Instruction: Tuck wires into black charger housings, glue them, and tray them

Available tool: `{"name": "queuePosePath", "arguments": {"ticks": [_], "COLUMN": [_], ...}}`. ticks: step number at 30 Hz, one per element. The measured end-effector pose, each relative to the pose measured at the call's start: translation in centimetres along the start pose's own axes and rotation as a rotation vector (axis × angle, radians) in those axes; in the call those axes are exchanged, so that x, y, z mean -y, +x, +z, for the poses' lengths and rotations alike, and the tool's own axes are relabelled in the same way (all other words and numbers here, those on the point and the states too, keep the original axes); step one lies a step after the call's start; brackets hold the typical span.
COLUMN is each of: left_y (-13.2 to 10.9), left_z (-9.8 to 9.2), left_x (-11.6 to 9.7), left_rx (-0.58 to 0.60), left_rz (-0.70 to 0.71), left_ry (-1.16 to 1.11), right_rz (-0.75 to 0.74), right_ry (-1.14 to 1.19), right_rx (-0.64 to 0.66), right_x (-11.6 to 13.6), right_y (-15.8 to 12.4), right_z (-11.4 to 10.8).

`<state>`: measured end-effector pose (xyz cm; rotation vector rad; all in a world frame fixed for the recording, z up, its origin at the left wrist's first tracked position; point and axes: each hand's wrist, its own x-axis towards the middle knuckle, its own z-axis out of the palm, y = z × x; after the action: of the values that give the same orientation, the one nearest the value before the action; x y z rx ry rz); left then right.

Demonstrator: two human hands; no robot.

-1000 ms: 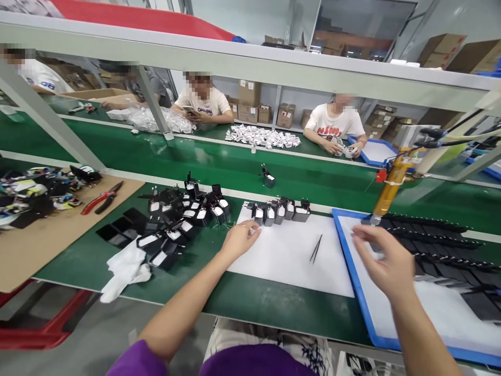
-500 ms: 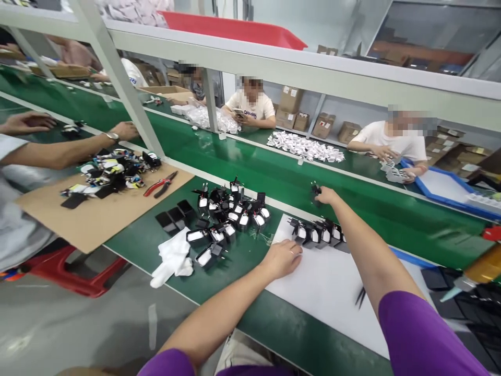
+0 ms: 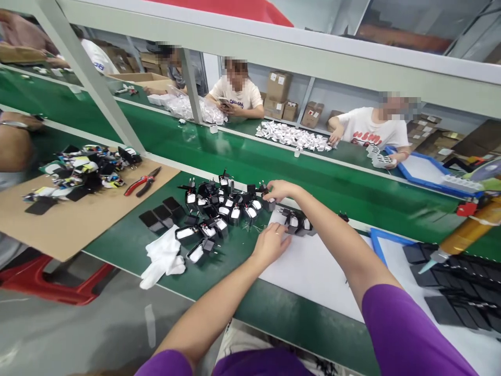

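Note:
My right hand (image 3: 281,191) is at the right edge of a pile of black plug adapters (image 3: 235,213), its fingers closed around one adapter (image 3: 269,202) there. These adapters have two-pin plugs and white insides. My left hand (image 3: 271,241) lies palm down at the left edge of a white sheet (image 3: 313,269), fingers loosely stretched and holding nothing. Just past its fingertips stands a row of black adapters (image 3: 299,223), partly hidden behind my right forearm. A small black piece (image 3: 343,216) shows beyond that arm, by the belt edge.
A white glove (image 3: 164,257) and black covers (image 3: 162,215) lie left of the pile. Pliers (image 3: 143,181) and wired parts (image 3: 86,169) rest on brown board. At right, an amber glue syringe (image 3: 465,232) overhangs black cases (image 3: 457,282). A green belt (image 3: 235,156) runs behind; co-workers sit across it.
My right hand has come back from over the belt, leftward to the pile; the adapter it held has left it. My left hand stays by the row. The view has swung slightly right.

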<state>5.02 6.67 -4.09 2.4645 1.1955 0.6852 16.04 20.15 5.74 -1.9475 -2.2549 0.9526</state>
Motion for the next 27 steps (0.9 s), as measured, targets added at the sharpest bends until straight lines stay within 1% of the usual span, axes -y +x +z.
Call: {"name": "queuePosePath", "arguments": {"ticks": [3,6,10,13,15,17,19,22,24,27], "left_y": [0.2,0.3,0.4,0.6,0.9,1.2,1.5,2.0,2.3,2.4], "left_z": [0.0,0.1,0.2,0.3,0.3,0.3,0.2,-0.1,-0.2,0.1], "left_x": [0.1,0.2,0.3,0.3,0.2,0.0,-0.3,-0.8,-1.1,-1.5], "left_rx": [-0.024,-0.028,-0.025,-0.021,-0.005,0.033,0.086,0.151,0.163,0.147], "left_rz": [-0.023,-0.022,-0.007,-0.003,-0.030,-0.083,-0.137,-0.196,-0.222,-0.242], "left_ry": [-0.019,-0.030,-0.037,-0.019,0.005,0.022,0.030,0.006,-0.014,-0.013], "right_rz": [-0.030,-0.052,-0.008,0.083,0.143,0.161,0.126,0.050,0.034,0.071], "right_ry": [0.022,0.037,0.058,0.066,0.084,0.117,0.154,0.190,0.199,0.206], "right_rx": [-0.040,-0.158,-0.382,-0.525,-0.544,-0.502,-0.433,-0.367,-0.369,-0.413], "right_x": [-0.9,-3.1,-8.1,-12.4,-14.8,-16.5,-17.2,-17.1,-16.6,-15.7], "right_y": [-2.1,-4.8,-9.1,-12.2,-13.4,-14.0,-14.0,-13.6,-13.4,-13.5], "right_z": [-0.7,-1.6,-2.3,-1.9,-1.1,-0.2,0.5,1.2,1.6,2.8]}}
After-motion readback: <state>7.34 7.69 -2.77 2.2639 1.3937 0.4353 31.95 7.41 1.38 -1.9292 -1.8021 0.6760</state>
